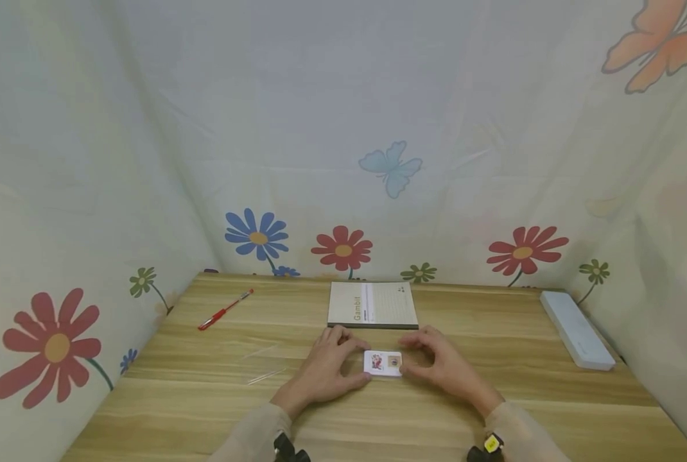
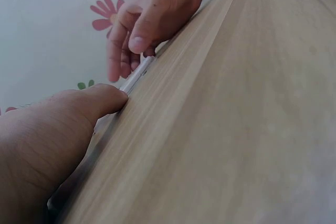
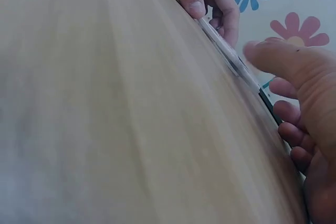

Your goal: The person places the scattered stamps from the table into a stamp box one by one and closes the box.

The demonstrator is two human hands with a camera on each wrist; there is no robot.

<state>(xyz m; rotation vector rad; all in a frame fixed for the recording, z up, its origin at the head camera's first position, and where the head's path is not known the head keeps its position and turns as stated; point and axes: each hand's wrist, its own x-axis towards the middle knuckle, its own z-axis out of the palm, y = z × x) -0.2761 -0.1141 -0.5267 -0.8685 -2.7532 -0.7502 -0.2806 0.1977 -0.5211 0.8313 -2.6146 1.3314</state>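
Observation:
A small white flat card-like piece (image 1: 382, 363) with rounded corners lies on the wooden table (image 1: 413, 423), a red cartoon picture and a brown square printed on it. My left hand (image 1: 327, 367) holds its left end, thumb at the near corner and index finger by the far one. In the left wrist view, that thumb (image 2: 110, 99) presses against the white edge. My right hand (image 1: 449, 366) is at the other end, its fingers loosely bent. From the right wrist view, the right thumb (image 3: 273, 57) is raised beside the piece.
Beyond the hands lies a Gambit notebook (image 1: 372, 304). A red pen (image 1: 226, 310) is at the back left, and thin clear plastic (image 1: 266, 376) lies left of the left hand. Along the right side sits a long white case (image 1: 577, 330). Flower-printed cloth (image 1: 436, 212) surrounds the table.

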